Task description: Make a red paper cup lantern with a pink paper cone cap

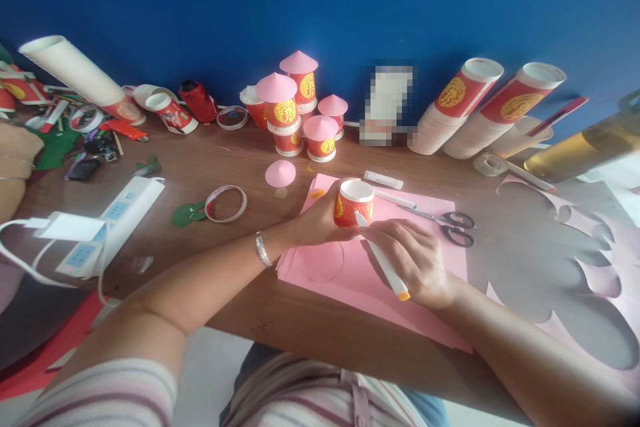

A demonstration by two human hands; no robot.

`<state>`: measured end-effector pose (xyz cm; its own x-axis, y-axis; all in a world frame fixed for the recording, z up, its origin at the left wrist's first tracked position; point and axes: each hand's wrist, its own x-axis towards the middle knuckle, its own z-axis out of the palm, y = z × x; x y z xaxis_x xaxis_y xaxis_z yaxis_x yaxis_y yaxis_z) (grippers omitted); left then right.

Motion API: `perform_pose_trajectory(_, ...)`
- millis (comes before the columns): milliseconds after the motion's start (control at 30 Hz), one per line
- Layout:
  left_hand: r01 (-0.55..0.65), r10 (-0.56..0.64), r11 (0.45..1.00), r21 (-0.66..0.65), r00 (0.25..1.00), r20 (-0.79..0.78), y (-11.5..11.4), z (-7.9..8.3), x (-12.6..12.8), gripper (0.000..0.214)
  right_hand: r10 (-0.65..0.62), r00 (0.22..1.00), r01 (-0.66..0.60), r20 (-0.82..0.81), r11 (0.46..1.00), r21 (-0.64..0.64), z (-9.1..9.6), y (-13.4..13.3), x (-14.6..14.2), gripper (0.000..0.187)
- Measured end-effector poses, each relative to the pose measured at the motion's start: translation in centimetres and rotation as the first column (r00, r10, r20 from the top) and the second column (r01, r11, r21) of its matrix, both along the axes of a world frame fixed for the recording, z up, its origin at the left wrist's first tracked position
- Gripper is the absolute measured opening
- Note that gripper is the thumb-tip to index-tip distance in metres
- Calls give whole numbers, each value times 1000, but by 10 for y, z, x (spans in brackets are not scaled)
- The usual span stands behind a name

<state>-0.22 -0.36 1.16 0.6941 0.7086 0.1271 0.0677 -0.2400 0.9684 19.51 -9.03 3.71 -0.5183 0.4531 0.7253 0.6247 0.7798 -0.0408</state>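
My left hand (325, 217) is wrapped round a red paper cup (354, 203) with a white rim and yellow print, over the pink paper sheets (420, 280). In my right hand (415, 257) is a white marker pen (387, 270) with an orange end, its tip at the cup's side. A circle outline shows on the top sheet below the cup. Scissors (453, 227) lie on the paper to the right. Beyond the cup are a glue stick (383, 179) and a slim white pen (396, 199). An orange cap (318, 193) rests near the sheets' left corner.
Cups with pink cone roofs (287, 107) stand at the back, behind a loose pink cone (281, 174). Stacked cups (455, 103) lean on the blue wall. A power strip (113, 227) and white paper ring (226, 204) lie left; cut pink scraps (607, 277) lie right.
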Motion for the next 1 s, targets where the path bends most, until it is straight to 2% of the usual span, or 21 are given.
perform_pose_trajectory(267, 17, -18, 999, 33, 1000, 10, 1, -1, 0, 63, 3, 1000, -3, -9, 1000, -11, 0, 0, 1, 33)
perform_pose_trajectory(467, -49, 47, 998, -37, 997, -63, 0, -3, -2, 73, 4, 1000, -4, 2, 1000, -9, 0, 0, 2, 29)
perform_pose_trajectory(667, -64, 58, 992, -108, 997, -57, 2, -6, -2, 68, -14, 1000, 14, -6, 1000, -5, -2, 0, 0, 33)
perform_pose_trajectory(833, -31, 30, 986, -163, 1000, -5, 1, -3, -1, 62, -33, 999, 33, -10, 999, 4, -2, 1, -2, 31)
perform_pose_trajectory(1000, -38, 37, 987, -154, 999, -9, 0, -1, -1, 60, -33, 999, 33, -3, 999, 6, -1, 0, -1, 29)
